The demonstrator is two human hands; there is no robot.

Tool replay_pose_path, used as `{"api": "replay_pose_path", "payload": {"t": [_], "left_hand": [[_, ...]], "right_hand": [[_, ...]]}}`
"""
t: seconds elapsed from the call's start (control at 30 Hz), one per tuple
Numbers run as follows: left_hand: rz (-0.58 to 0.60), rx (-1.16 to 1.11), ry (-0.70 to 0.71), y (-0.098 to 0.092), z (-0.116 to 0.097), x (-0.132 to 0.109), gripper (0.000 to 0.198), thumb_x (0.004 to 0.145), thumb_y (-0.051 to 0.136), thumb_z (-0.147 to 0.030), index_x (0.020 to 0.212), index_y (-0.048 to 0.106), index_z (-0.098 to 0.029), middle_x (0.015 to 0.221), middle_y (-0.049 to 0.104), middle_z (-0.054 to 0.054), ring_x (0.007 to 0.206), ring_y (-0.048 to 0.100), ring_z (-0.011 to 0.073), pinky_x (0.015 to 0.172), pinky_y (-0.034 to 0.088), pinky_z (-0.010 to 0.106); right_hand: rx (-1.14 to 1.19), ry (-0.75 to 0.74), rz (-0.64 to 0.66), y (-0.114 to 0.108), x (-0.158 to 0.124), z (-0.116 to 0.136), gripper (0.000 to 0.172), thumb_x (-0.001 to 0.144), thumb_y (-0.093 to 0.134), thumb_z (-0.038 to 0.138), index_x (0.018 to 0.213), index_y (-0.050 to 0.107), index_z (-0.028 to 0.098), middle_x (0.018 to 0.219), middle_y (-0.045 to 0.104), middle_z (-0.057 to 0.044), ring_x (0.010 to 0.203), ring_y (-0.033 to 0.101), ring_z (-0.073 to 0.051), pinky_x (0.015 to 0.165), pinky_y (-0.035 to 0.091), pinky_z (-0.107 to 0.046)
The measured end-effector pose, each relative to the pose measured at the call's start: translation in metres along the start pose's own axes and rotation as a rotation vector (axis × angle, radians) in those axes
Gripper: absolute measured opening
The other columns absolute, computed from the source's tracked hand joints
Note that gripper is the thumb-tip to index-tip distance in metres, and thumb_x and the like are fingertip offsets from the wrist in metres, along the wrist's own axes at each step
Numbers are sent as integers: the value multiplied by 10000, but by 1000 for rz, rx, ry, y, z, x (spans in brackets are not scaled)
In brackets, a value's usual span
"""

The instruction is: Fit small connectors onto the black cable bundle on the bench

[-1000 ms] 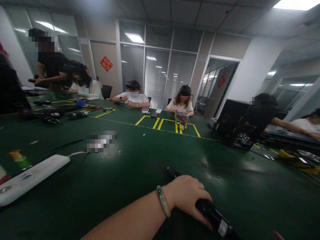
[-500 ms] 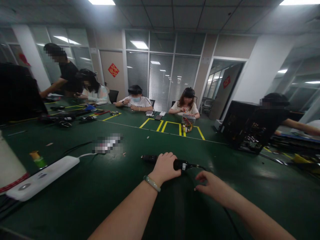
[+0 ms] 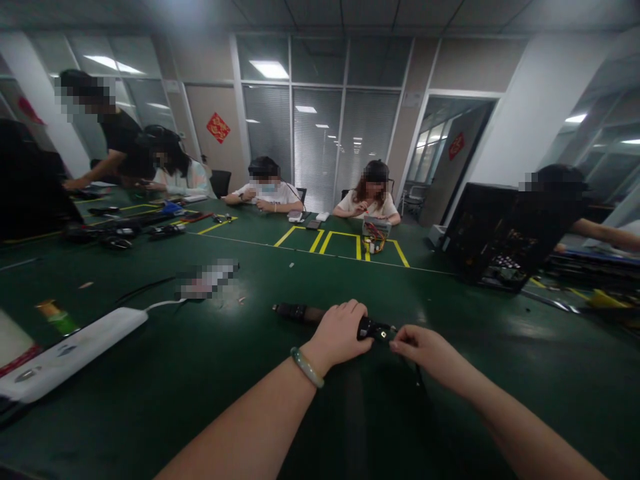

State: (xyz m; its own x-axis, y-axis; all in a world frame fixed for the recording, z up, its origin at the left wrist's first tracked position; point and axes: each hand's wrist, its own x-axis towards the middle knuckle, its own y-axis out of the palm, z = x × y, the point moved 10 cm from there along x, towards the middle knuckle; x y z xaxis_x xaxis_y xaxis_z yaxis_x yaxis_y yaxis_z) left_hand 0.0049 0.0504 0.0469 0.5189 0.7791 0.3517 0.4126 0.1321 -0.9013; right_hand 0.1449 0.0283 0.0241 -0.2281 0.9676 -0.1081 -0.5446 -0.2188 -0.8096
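A black corded electric screwdriver [image 3: 307, 313] lies across the green table, its narrow metal tip pointing left. My left hand [image 3: 340, 333], with a jade-like bangle at the wrist, is wrapped over its body from above and hides the middle. At its right end, a dark part with a small pale square shows beyond my left hand. My right hand [image 3: 417, 343] is closed in a pinch at that end, where the black cord [image 3: 420, 379] comes out. The fingertips partly cover what they grip. Below them the cord runs down toward the table's near side.
A white power strip [image 3: 85, 357] and a small green bottle [image 3: 61, 319] are at left. Dark tools and cables [image 3: 117, 230] lie farther back. A black computer case [image 3: 480, 237] stands at right. Several people sit or stand around the table [image 3: 240, 387]; one handles a power supply [image 3: 377, 227].
My right hand has moved in from apart to pinch at the screwdriver's cord end. The left hand keeps its hold; that end now looks turned or tilted. The camera view has shifted slightly.
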Motion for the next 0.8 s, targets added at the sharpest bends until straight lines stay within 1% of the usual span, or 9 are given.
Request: {"api": "replay_pose_path", "payload": {"t": [0.13,0.2,0.27,0.43,0.57,0.63,0.7,0.73,0.8], "left_hand": [[24,23,28,5,-5,1,314,810,611,-350,1080,523,-215,1057,580,47,992,538,228,888,400,364],[27,23,36,6,-5,2,318,814,615,-352,1092,531,-222,1063,593,45,1005,536,233,901,393,372],[30,5,47,5,-6,2,326,805,628,-363,1088,546,-224,1063,608,43,998,543,237,897,396,374],[87,-41,109,4,-11,-3,345,784,635,-411,1082,588,-243,993,644,27,935,579,229,866,422,362],[142,-59,117,4,-12,-7,334,765,618,-450,1040,620,-261,921,647,24,881,593,225,819,445,353],[131,-34,135,3,-16,-8,294,750,621,-417,991,629,-249,934,642,26,962,572,237,892,419,370],[100,-2,147,2,-23,-7,265,742,617,-347,975,617,-221,966,629,39,1019,544,243,950,383,380],[85,10,148,2,-27,-7,263,743,609,-310,985,602,-208,983,621,47,1020,538,240,951,382,377],[76,24,150,5,-36,-6,252,764,584,-251,1009,568,-195,994,605,52,974,542,221,896,409,355]], "right_hand": [[298,-23,48,6,9,-12,288,907,489,436,907,602,171,877,695,-36,692,611,-162,677,448,-276],[398,-37,72,9,7,-16,311,907,482,465,919,574,168,854,690,-33,656,596,-146,652,450,-260],[450,-28,83,10,4,-21,326,907,477,487,922,554,171,803,672,-19,625,581,-136,609,444,-243],[381,11,111,17,-3,-34,294,906,492,470,913,549,181,735,625,8,557,547,-118,531,434,-218],[359,7,164,26,-3,-37,258,911,492,432,914,552,181,735,621,9,539,544,-109,498,420,-201],[340,3,153,27,-1,-36,239,915,492,411,926,558,182,737,624,8,540,546,-106,489,411,-192],[298,-5,117,27,0,-35,213,915,498,389,945,568,189,730,631,11,544,553,-107,483,402,-188],[275,-13,95,27,0,-34,196,914,503,374,952,575,196,727,637,13,555,564,-112,485,399,-189],[228,-33,37,24,1,-31,159,909,516,343,941,592,208,710,646,18,581,585,-124,496,395,-196]]}}
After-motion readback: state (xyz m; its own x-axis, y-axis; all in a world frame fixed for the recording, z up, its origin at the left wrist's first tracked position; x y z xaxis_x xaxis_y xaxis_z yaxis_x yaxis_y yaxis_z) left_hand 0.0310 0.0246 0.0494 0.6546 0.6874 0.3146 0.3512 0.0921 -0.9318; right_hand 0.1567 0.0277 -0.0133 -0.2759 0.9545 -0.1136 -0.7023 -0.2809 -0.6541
